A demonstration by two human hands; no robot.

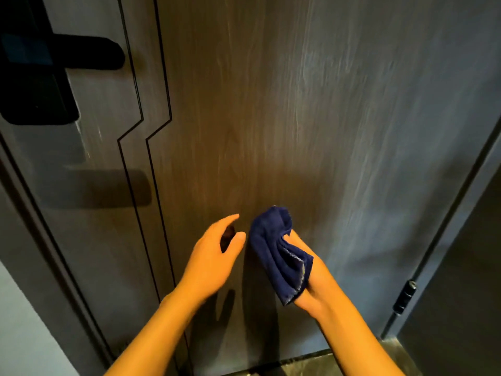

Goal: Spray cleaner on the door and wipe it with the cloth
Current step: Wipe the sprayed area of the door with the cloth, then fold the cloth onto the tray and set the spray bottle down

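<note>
While the right hand [311,278] is gripping the bunched blue cloth [276,253] just off the lower door [271,118], the left hand [214,256] is hanging beside it, fingers loosely spread and holding nothing. Streaks are showing across the upper panel, so wiping looks partly done; the lower area looks left. No spray bottle is showing. The black handle [89,51] is sitting well apart, upper left.

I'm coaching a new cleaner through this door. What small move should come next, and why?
Probably press the blue cloth, bunched in the right hand, flat against the door: streaks show on the panel above, and the empty left hand holds no sprayer.
</note>
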